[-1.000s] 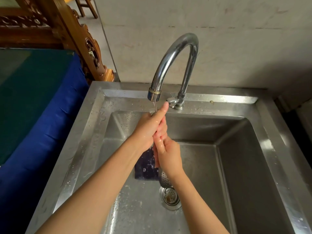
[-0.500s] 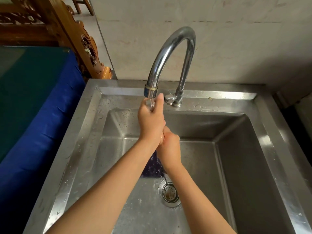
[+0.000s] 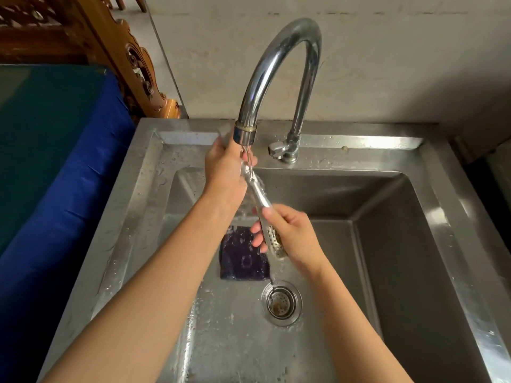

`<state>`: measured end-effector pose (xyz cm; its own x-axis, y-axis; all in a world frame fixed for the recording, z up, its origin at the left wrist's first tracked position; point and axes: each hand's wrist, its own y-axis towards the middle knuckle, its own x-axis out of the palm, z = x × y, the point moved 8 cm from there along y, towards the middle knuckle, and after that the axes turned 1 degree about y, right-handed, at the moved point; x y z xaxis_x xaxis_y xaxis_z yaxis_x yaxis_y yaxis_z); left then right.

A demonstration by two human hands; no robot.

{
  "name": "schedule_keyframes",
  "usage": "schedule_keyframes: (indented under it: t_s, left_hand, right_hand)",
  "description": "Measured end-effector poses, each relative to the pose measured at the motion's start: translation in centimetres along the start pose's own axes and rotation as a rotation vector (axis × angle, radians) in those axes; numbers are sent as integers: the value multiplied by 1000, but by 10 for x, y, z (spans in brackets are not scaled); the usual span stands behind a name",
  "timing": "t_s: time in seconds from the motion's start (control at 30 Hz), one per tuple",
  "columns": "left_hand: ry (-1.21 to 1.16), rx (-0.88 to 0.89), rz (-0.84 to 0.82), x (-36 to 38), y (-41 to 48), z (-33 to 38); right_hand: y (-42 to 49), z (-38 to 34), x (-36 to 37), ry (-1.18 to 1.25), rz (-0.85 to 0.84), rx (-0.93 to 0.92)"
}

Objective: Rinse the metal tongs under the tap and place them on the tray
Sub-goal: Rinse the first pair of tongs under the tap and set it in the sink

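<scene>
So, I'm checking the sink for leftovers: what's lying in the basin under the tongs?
A dark purple pad lies flat on the sink floor, beside the drain strainer. The right hand and metal tongs cover its upper right corner.

A steel sink point(image 3: 132, 189) fills most of the view, its rim and basin floor beaded with water drops. Near the middle of the basin floor lies a dark purple cloth point(image 3: 243, 262), flat and wet. At 5 o'clock from it, just beside its corner, sits the round drain strainer point(image 3: 281, 303), brownish in the middle. At 9 o'clock of the sink a blue cover point(image 3: 69, 194) hangs just beside the rim, under a green top point(image 3: 41, 120). Carved wooden furniture point(image 3: 138, 67) stands at 11 o'clock. A stained grey wall point(image 3: 387, 64) runs behind at 12 o'clock.
</scene>
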<state>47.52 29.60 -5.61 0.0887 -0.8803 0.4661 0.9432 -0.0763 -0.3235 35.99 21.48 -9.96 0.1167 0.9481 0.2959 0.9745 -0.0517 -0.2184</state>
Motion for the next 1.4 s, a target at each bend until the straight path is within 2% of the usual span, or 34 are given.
schedule_keyframes:
  t_s: [0.07, 0.13, 0.2, 0.27, 0.37, 0.43, 0.5, 0.57, 0.63, 0.7, 0.73, 0.77, 0.83, 0.9, 0.93, 1.0, 1.13, 1.2, 1.3, 1.4]
  left_hand:
    - [78, -45, -136, 5, -10, -12]
    - [82, -110, -179, -1, -17, -23]
    - [-11, -129, -113, -10, -12, -19]
    - [-7, -127, -4, -20, -7, -10]
    - [-80, -87, 127, -32, -2, 10]
    - [-155, -39, 139, -31, 2, 27]
    - [-170, -10, 74, -23, 2, 37]
    - [-166, 2, -9, -12, -5, 36]
    - [-120, 23, -71, -6, -15, 28]
    - [-62, 18, -101, -2, -21, 20]
    - [-48, -5, -95, -3, -21, 16]
    - [-47, -33, -80, -5, -20, 12]
    - [-65, -76, -43, -12, -15, 7]
    - [-52, -85, -26, -15, -12, 3]
    - [-26, -72, -27, -13, -12, 1]
    - [50, 1, -25, -6, -13, -2]
    - [397, 149, -31, 1, -19, -10]
    - [509, 177, -30, -1, -21, -15]
    - [473, 127, 48, -7, -20, -11]
    - [358, -52, -1, 2, -8, -13]
  right_hand:
    - [11, -5, 7, 12, 77, 17]
    - [22, -11, 17, -76, 124, 12]
    - [31, -12, 24, -169, 144, 13]
    - [34, -9, 28, -160, 108, 27]
    - [30, -5, 31, 84, -7, -4]
    - [28, -3, 29, 247, 3, -52]
    - [32, -5, 24, 204, 126, -96]
    - [40, -3, 13, 159, 355, -72]
    - [42, 4, 4, 129, 567, 109]
    - [36, 17, 3, 66, 618, 322]
    - [33, 19, 4, 0, 626, 353]
    - [29, 15, 2, -140, 653, 316]
    - [23, -10, 4, -537, 703, 72]
    - [19, -29, 13, -760, 676, -139]
    - [20, -32, 15, -816, 668, -174]
    - [23, -32, 7, -798, 691, -115]
    - [29, -10, -4, -398, 731, 119]
    - [30, -3, -1, -307, 734, 150]
    - [24, -7, 7, -434, 751, 45]
    - [13, -16, 15, -461, 727, -169]
